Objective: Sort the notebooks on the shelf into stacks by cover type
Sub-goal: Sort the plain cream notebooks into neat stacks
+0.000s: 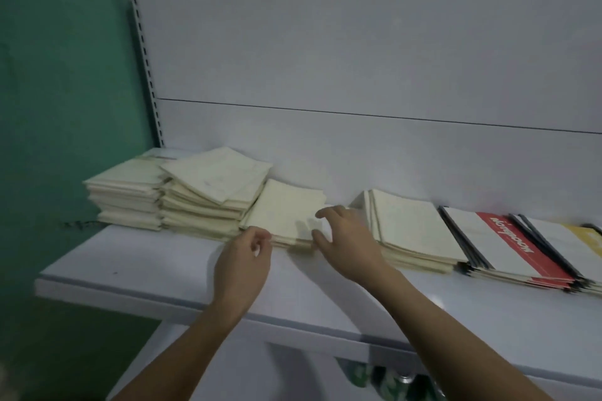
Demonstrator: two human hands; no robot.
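- White shelf (156, 265), pale back panel behind it, green wall (58, 75) to the left.
- Far left: two tall stacks of cream notebooks side by side, the left stack (125, 197) squared up, the second stack (208, 198) with its top copies skewed.
- Low cream stack (283, 215) just right of these, leaning against the second stack's side; both hands are at its near edge.
- Left hand (242, 262): fingers curled, thumb and fingertips pinching the low stack's near-left corner.
- Right hand (347, 242): fingers spread and loosely bent over the stack's near-right corner, thumb at the near edge; a cover corner looks lifted under the fingers, blurred, so the grip itself cannot be told.
- Right of the hands: another cream stack (413, 231), fanned slightly.
- Further right: black-spined notebooks, the top one white with a red band (511, 244) and white lettering.
- Far right edge: more black-spined copies and a yellow cover (586, 236), partly cut off.
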